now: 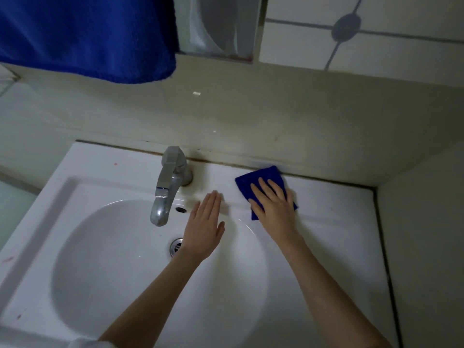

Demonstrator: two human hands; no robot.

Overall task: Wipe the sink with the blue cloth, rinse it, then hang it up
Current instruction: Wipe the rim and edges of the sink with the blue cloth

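You are wiping the back ledge of the sink (95, 167).
Right of the faucet (168, 184), your left hand (204, 223) is hovering flat, fingers released, probably for balance; your right hand (275, 207) is pressing the blue cloth (261, 178) onto the ledge by the wall, fingers straight.

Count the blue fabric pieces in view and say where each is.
2. A small folded blue cloth lies on the sink ledge right of the tap, pressed under the right hand. A larger blue towel hangs at upper left, partly cut off by the frame.
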